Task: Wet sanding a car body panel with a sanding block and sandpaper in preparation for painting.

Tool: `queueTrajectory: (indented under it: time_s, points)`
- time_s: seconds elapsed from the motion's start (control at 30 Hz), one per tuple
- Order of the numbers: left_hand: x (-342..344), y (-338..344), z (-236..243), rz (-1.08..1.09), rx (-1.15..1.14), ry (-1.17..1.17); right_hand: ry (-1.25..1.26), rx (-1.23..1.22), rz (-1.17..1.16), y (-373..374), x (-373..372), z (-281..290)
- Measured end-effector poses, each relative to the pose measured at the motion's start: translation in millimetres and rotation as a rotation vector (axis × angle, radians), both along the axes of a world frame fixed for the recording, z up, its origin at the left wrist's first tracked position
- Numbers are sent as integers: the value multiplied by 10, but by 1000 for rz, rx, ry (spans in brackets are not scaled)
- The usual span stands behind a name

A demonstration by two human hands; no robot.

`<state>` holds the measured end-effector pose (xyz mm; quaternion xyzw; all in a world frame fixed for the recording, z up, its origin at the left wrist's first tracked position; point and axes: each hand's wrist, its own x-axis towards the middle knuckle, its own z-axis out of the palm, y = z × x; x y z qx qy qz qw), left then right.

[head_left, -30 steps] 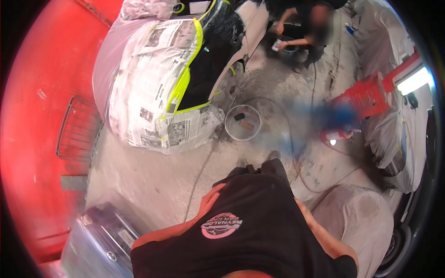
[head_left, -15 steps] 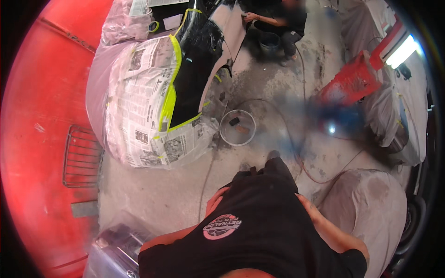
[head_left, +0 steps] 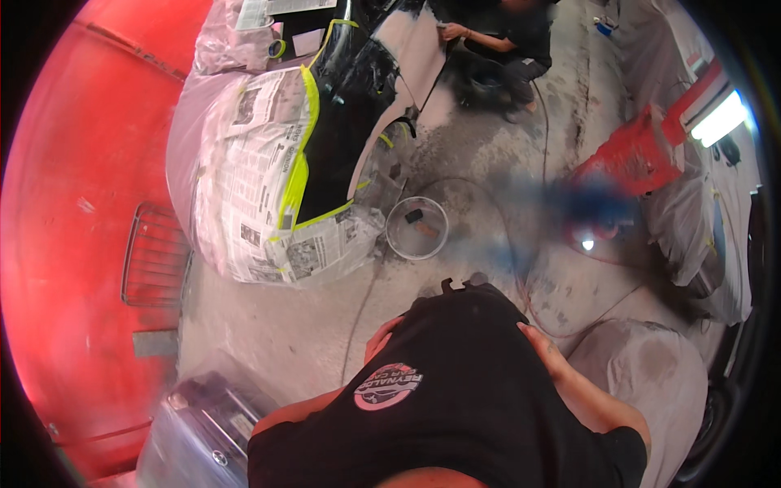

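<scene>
Against the left side of my black shirt [head_left: 455, 382] rests my left hand [head_left: 381, 338], its visible fingers stretched out and holding nothing I can see. My right hand [head_left: 537, 340] lies at my other hip, most of its fingers hidden by the shirt. On the floor ahead of me stands a round clear bucket [head_left: 416, 248] with a dark block [head_left: 414, 215] and an orange-brown piece [head_left: 426, 231] in it. Beyond it to the left is a car body panel [head_left: 338, 154], black with a pale grey area, edged in yellow-green masking tape [head_left: 298, 183] and newspaper [head_left: 256, 187].
A crouching person [head_left: 521, 49] reaches one hand [head_left: 453, 31] to the pale panel. A hose [head_left: 521, 244] crosses the concrete. A red post [head_left: 626, 150] with a lit lamp [head_left: 720, 118] stands right. A covered shape [head_left: 639, 366] is near my right; a plastic-wrapped bumper [head_left: 203, 431] lies near left.
My view has shifted slightly, moving the surroundings a little to the right. Both my hands stay at my hips. The crouching person's hand remains at the panel.
</scene>
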<state>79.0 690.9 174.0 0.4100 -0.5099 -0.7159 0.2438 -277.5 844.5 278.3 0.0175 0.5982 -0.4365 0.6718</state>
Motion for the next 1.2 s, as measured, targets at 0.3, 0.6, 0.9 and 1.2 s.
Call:
queueTrajectory:
  time_s: [0.3, 0.6, 0.9, 1.2]
  points:
    - [-365, 378, 25, 109, -8, -40, 3, 9, 162, -50, -563, -71]
    - [-476, 639, 69, 174, -13, -73, -71, 1, 198, -35, -698, -117]
    - [-246, 513, 45, 119, -1, -138, -44, 45, 157, -123, -468, -45]
    - [320, -201, 17, 25, 19, -23, -62, -44, -1, -190, 257, -392]
